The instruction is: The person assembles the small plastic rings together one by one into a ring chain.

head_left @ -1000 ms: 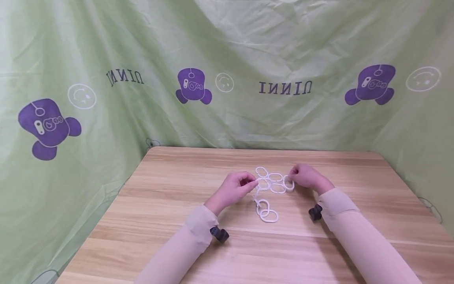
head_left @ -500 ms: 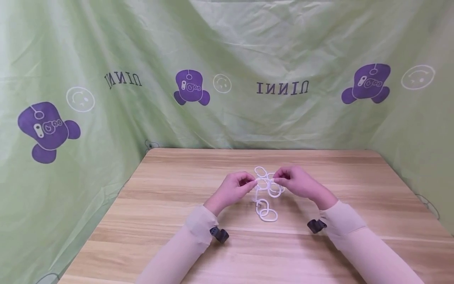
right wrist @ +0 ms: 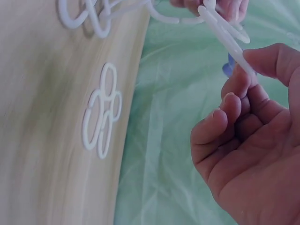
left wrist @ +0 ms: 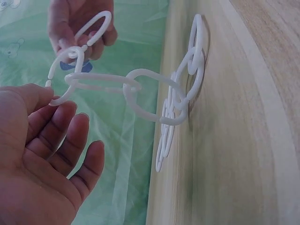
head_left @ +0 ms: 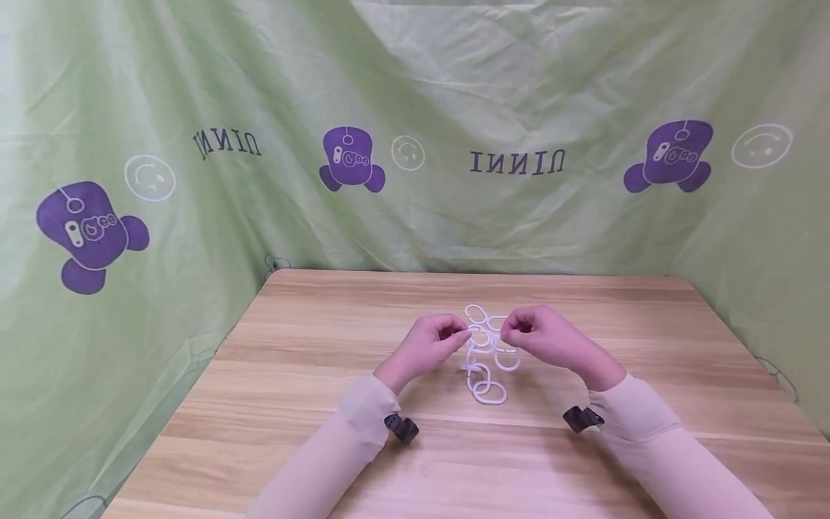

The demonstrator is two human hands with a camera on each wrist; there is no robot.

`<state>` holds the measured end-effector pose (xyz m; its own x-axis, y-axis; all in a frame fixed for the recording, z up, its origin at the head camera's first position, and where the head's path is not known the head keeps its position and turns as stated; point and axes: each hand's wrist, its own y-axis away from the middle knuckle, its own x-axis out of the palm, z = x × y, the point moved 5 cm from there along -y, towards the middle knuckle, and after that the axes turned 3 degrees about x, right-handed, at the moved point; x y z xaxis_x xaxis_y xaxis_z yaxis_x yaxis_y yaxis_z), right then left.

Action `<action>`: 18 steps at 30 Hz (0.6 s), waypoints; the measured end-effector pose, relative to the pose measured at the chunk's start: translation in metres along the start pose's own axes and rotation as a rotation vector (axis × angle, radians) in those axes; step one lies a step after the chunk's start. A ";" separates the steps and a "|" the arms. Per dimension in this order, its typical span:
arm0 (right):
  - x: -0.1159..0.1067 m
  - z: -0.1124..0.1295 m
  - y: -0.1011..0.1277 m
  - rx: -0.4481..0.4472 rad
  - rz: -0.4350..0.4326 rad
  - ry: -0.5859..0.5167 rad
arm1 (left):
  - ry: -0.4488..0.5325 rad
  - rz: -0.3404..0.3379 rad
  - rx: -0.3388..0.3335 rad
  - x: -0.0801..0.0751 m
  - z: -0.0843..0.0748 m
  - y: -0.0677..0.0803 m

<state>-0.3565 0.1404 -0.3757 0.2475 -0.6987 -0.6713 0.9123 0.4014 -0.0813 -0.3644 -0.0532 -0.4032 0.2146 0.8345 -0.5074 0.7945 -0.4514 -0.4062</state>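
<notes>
Wood-grain table (head_left: 324,324) beneath a cluster of white links (right wrist: 107,99) and a chain's end (left wrist: 200,55).

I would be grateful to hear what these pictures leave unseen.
Head view: the right hand covers part of a white link.
Left wrist view: the top edge cuts off part of the right hand.
Right wrist view: the top edge cuts off parts of the left hand and the white chain.

The left sleeve (head_left: 318,461) and right sleeve (head_left: 694,461) are long, plain and pale pinkish-beige, ending in wide, lightly wrinkled cuffs (head_left: 368,409). A small, stubby black camera (head_left: 405,430) sits by each cuff.
</notes>
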 end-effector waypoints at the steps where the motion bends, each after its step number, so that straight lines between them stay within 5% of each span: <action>1: 0.000 0.002 0.001 -0.006 0.002 -0.003 | 0.003 0.000 0.000 0.000 0.000 0.000; 18: 0.005 0.012 0.002 -0.027 -0.047 -0.119 | 0.027 0.023 0.034 0.006 -0.006 0.002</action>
<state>-0.3493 0.1303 -0.3707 0.2430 -0.7819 -0.5741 0.9151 0.3812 -0.1318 -0.3583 -0.0467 -0.4025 0.2479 0.8319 -0.4965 0.7697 -0.4803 -0.4205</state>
